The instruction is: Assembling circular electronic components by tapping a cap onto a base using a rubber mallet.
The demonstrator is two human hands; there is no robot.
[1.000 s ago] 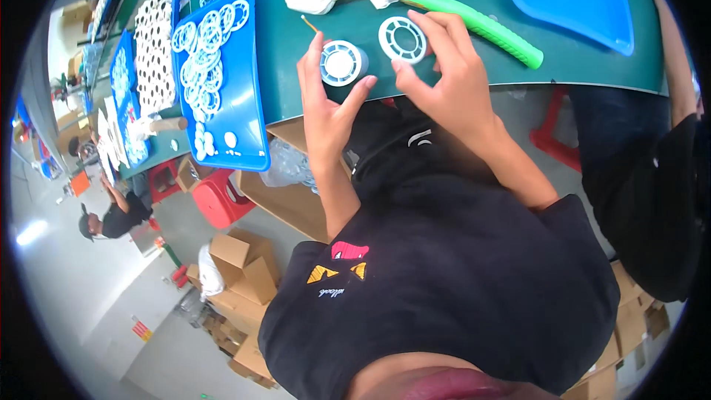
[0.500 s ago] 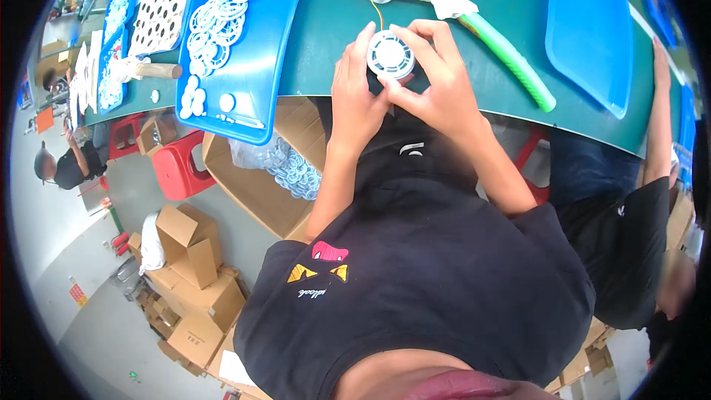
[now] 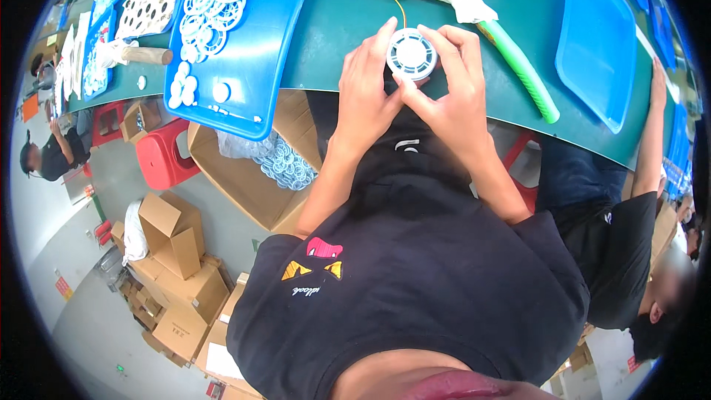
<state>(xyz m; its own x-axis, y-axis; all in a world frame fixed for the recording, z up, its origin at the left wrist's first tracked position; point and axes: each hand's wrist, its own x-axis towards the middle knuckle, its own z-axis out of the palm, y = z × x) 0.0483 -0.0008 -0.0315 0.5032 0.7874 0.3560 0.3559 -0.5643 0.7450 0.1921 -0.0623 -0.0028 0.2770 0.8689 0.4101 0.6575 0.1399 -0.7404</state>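
A round white part [image 3: 412,54] with a ring of dark slots around its face is held between the fingertips of both hands, above the near edge of the green table. My left hand [image 3: 368,92] grips its left side, fingers bent around the rim. My right hand [image 3: 455,81] closes on the right side, thumb at the lower rim. The part's underside is hidden. Just beyond it, a thin yellow wire [image 3: 402,13] runs up toward a white-wrapped bundle; whether it joins the part I cannot tell. Past my right hand lies a green-handled tool [image 3: 518,67], its head wrapped in white.
On the left, a blue tray [image 3: 248,100] carries many white slotted rings [image 3: 222,11] and small white caps [image 3: 183,85]. Another blue tray [image 3: 600,44] lies on the right, near a co-worker's arm [image 3: 652,126]. Below the table's edge are an open carton [image 3: 222,155] and a red stool [image 3: 159,159].
The view has shifted a little, and the hands with the round part appear slightly farther right. Both hands keep their grip on it.
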